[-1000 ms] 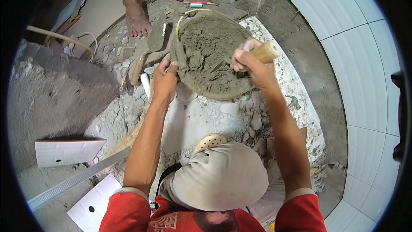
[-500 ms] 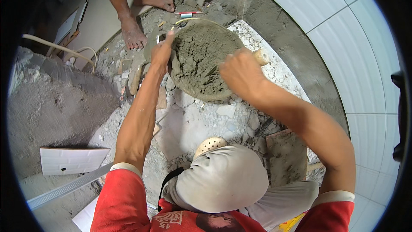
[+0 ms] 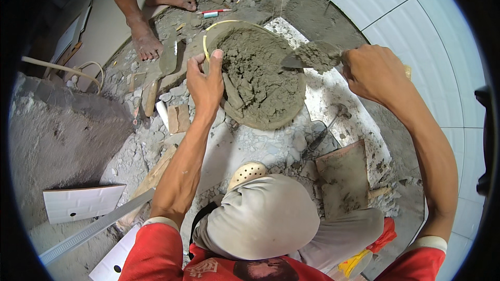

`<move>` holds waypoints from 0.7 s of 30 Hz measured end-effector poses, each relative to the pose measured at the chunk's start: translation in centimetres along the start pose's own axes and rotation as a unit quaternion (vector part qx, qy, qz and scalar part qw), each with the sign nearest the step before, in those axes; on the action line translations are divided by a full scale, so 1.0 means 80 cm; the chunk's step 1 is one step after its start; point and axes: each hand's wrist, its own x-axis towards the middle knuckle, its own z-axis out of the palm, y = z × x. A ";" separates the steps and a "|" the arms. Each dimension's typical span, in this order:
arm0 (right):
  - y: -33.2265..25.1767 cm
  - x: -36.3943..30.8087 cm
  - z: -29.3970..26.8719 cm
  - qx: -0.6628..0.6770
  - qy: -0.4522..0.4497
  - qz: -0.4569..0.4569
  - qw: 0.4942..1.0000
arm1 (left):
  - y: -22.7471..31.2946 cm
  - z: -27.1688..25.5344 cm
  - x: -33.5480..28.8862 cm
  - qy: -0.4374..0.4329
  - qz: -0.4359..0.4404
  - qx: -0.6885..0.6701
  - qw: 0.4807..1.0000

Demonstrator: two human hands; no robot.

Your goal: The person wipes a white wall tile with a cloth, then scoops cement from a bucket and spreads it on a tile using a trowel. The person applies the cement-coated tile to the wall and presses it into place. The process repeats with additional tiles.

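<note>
A round bucket (image 3: 249, 122) of grey mortar (image 3: 258, 67) stands in front of me, its pale rim showing at the upper left. My left hand (image 3: 206, 80) grips the bucket's left rim, thumb uppermost. Off the bucket's right side, my right hand (image 3: 372, 70) is closed round the handle of a trowel (image 3: 291, 61). A heap of mortar lies on the trowel's blade, and the blade's tip reaches over the bucket's right edge. Past my fist shows the handle's light-coloured end.
Another trowel (image 3: 167, 58) lies on rubble left of the bucket, near a bystander's bare feet (image 3: 146, 41). A mortar-spattered white board (image 3: 338, 101) carries a thin dark-handled tool (image 3: 325, 132). White tiles (image 3: 416, 26) cover the right side. A metal straightedge (image 3: 96, 227) lies lower left.
My right hand has lifted the trowel out of the mortar and moved right with a load on the blade. My left hand stays at the bucket's rim. The view has shifted slightly.
</note>
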 end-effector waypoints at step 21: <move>-0.014 -0.015 0.168 0.357 -0.296 0.006 0.886 | 0.036 0.020 -0.071 0.019 0.058 -0.060 0.996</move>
